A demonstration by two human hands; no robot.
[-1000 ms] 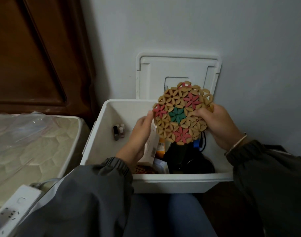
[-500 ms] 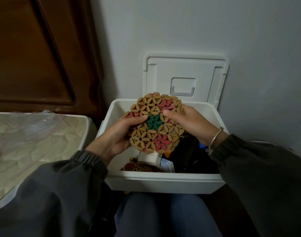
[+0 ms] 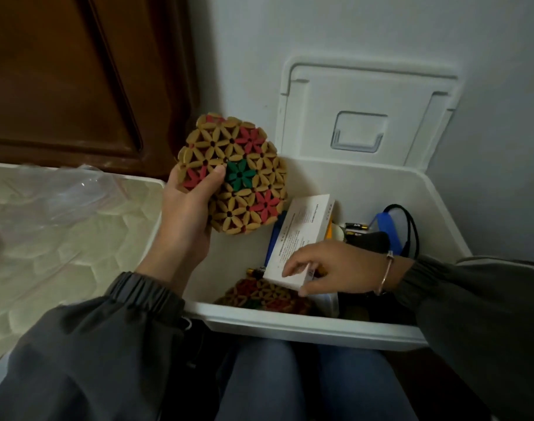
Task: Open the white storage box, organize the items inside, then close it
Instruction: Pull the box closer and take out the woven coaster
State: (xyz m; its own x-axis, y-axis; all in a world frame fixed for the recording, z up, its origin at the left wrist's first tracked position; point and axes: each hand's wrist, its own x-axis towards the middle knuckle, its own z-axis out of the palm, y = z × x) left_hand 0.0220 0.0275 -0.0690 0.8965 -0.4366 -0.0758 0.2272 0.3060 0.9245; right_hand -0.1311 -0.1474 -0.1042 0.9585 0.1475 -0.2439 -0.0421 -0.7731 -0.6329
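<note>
The white storage box (image 3: 305, 325) stands open in front of my knees, its lid (image 3: 366, 110) leaning back against the wall. My left hand (image 3: 186, 208) holds a round woven mat (image 3: 238, 174) with red and green flowers above the box's left edge, thumb on its face. My right hand (image 3: 329, 268) reaches into the box and pinches the near end of a white printed carton (image 3: 302, 235). A second woven mat (image 3: 265, 296) lies at the bottom, under the carton.
Batteries (image 3: 355, 226), a blue-strapped item (image 3: 387, 226) with a black cord and dark objects fill the box's right side. A quilted mattress (image 3: 62, 238) with a clear plastic bag (image 3: 65, 189) lies left. A brown wooden door (image 3: 77, 71) stands behind.
The mat passed from both hands to my left hand alone and moved left, off the box's centre. My right hand let go and dropped into the box onto the white carton.
</note>
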